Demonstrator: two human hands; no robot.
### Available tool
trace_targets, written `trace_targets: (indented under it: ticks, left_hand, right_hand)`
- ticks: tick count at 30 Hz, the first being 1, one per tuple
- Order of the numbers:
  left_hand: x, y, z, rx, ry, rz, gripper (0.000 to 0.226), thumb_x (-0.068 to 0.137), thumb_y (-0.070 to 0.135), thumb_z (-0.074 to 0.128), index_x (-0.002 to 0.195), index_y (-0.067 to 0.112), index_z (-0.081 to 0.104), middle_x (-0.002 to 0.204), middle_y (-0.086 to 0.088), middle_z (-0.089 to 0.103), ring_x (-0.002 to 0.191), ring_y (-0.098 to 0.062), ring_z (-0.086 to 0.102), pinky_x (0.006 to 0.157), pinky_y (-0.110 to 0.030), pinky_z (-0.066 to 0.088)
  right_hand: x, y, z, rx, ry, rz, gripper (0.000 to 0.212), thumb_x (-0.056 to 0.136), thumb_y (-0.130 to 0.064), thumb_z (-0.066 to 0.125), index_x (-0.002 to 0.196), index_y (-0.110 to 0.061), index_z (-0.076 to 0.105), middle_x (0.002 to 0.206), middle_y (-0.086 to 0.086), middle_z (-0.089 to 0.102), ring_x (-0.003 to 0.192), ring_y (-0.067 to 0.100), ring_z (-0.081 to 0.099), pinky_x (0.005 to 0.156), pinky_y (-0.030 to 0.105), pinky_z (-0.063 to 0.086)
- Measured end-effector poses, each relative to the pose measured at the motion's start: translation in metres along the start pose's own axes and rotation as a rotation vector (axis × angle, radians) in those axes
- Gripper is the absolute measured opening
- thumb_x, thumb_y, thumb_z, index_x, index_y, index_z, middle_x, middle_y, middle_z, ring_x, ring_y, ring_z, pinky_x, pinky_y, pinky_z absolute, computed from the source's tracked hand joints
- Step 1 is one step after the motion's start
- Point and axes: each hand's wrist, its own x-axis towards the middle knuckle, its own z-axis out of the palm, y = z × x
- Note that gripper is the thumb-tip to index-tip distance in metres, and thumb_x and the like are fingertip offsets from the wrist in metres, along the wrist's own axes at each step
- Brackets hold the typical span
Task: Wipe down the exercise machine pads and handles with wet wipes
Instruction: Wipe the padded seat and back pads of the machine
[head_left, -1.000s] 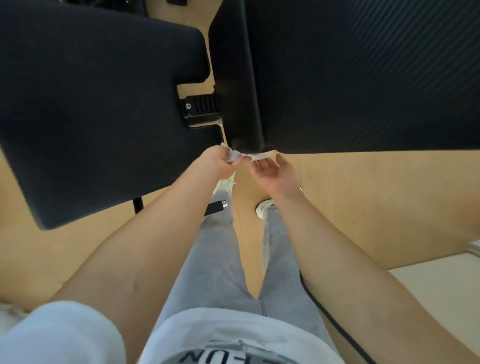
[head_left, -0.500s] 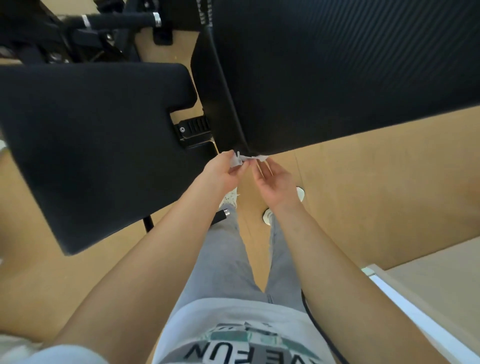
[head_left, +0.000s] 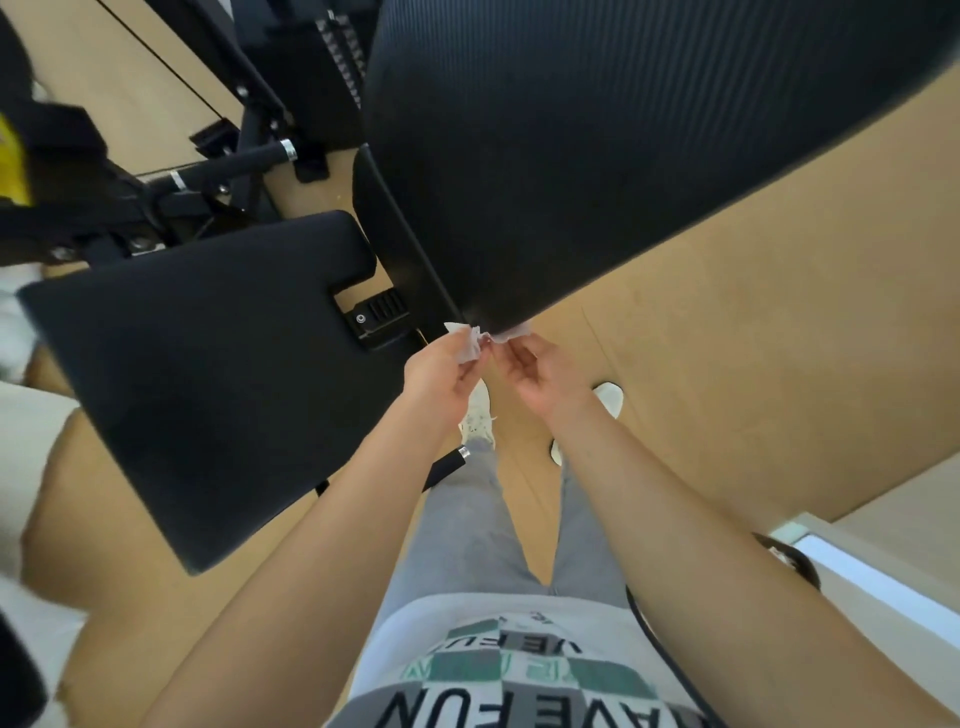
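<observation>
Step in hand looks like unfolding. The wet wipe (head_left: 470, 344) is bunched small between both hands, just under the lower corner of the ribbed pad (head_left: 597, 156). It's very close to the pad, can't tell if touching.

Left hand (head_left: 441, 376) grip: thumb and fingers pinched on the wipe's left end. Right hand (head_left: 545, 376) grip: fingertips pinched on the right end.

Suggest pulling the ends apart sideways until flat, then backing it with a flat palm, since a crumpled strip likely gets poor contact on ribs. Run along the ribs, not across.

Clearances:
- The ribbed pad's edge overhangs directly above the hands.
- The flat pad (head_left: 208, 364) sits just left of the left forearm.
- The adjuster bracket (head_left: 376, 317) sits in the notch between the pads, a likely snag point for a thin wipe.
- A short black handle (head_left: 445, 466) pokes out under the left forearm, near the leg.
- Open room is to the right, over bare floor (head_left: 727, 364).
- The handle bars (head_left: 234, 163) upper left sit inside frame clutter, so access there is tighter.
</observation>
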Motion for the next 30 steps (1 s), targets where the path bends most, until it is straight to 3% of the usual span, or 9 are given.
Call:
trace_targets:
  ticks: [4,8,10,12,16,19,21,26,30]
  left_hand:
    - [-0.021,-0.003,0.005,0.071,-0.038,0.049,0.017,0.093,0.001,0.071,0.109,-0.003,0.072,0.107,-0.018,0.077,0.100,-0.025,0.076,0.095,-0.034,0.059]
    - [-0.040,-0.005,0.010,0.199,-0.134,0.170,0.020,0.097,0.005,0.066,0.114,-0.006,0.070,0.111,-0.019,0.076,0.107,-0.025,0.074,0.099,-0.034,0.058]
    - [-0.048,-0.004,0.016,0.288,-0.153,0.240,0.015,0.096,0.003,0.066,0.108,-0.005,0.070,0.114,-0.021,0.074,0.108,-0.024,0.074,0.100,-0.036,0.057]
    - [-0.054,-0.004,0.023,0.384,-0.154,0.319,0.011,0.094,0.005,0.071,0.103,0.000,0.072,0.112,-0.020,0.074,0.105,-0.024,0.074,0.099,-0.037,0.058]
    - [-0.069,-0.002,0.037,0.592,-0.157,0.489,0.022,0.089,0.017,0.078,0.096,-0.002,0.069,0.089,-0.011,0.068,0.088,-0.019,0.068,0.092,-0.039,0.061]
    - [-0.080,0.000,0.049,0.690,-0.143,0.600,0.023,0.089,0.025,0.078,0.087,0.005,0.068,0.077,-0.006,0.060,0.075,-0.016,0.056,0.075,-0.036,0.057]
    - [-0.089,0.001,0.057,0.714,-0.135,0.656,0.016,0.089,0.026,0.078,0.083,0.014,0.069,0.072,0.000,0.061,0.072,-0.014,0.056,0.072,-0.036,0.054]
    - [-0.112,0.003,0.072,0.738,-0.138,0.751,0.008,0.089,0.025,0.075,0.083,0.028,0.071,0.082,0.006,0.071,0.074,-0.003,0.066,0.081,-0.044,0.061]
    - [-0.129,0.007,0.085,0.712,-0.203,0.832,0.012,0.093,0.018,0.073,0.087,0.029,0.071,0.085,0.008,0.071,0.075,0.001,0.067,0.074,-0.028,0.059]
  right_hand:
    - [-0.024,-0.007,0.001,0.060,-0.042,0.000,0.004,0.093,0.004,0.063,0.094,0.002,0.066,0.096,0.017,0.069,0.107,0.026,0.066,0.110,0.036,0.048]
    - [-0.040,-0.017,-0.001,0.026,-0.108,-0.080,0.005,0.095,0.000,0.064,0.096,0.000,0.069,0.091,0.013,0.074,0.089,0.021,0.072,0.082,0.028,0.062]
    - [-0.052,-0.023,0.001,0.001,-0.126,-0.132,0.007,0.097,0.000,0.062,0.099,-0.001,0.069,0.095,0.013,0.074,0.088,0.020,0.074,0.075,0.025,0.061]
    - [-0.060,-0.030,0.003,0.000,-0.133,-0.182,0.008,0.097,0.001,0.061,0.098,-0.001,0.069,0.094,0.012,0.074,0.086,0.018,0.074,0.075,0.024,0.060]
    - [-0.078,-0.041,0.006,0.025,-0.159,-0.251,0.007,0.097,0.001,0.061,0.098,0.000,0.068,0.098,0.014,0.072,0.092,0.021,0.072,0.076,0.025,0.060]
    - [-0.091,-0.050,0.008,0.041,-0.175,-0.276,0.008,0.098,0.000,0.061,0.094,-0.001,0.068,0.088,0.011,0.073,0.088,0.019,0.071,0.078,0.026,0.061]
    - [-0.102,-0.056,0.010,0.014,-0.178,-0.309,0.007,0.097,-0.002,0.063,0.092,-0.003,0.067,0.082,0.008,0.074,0.086,0.018,0.072,0.079,0.027,0.061]
    - [-0.120,-0.071,0.013,-0.033,-0.166,-0.401,0.009,0.095,-0.006,0.068,0.090,-0.013,0.067,0.085,0.003,0.075,0.084,0.015,0.074,0.081,0.032,0.058]
    - [-0.136,-0.082,0.017,-0.001,-0.182,-0.461,0.009,0.095,-0.001,0.066,0.089,-0.008,0.068,0.091,0.009,0.074,0.091,0.022,0.073,0.081,0.032,0.059]
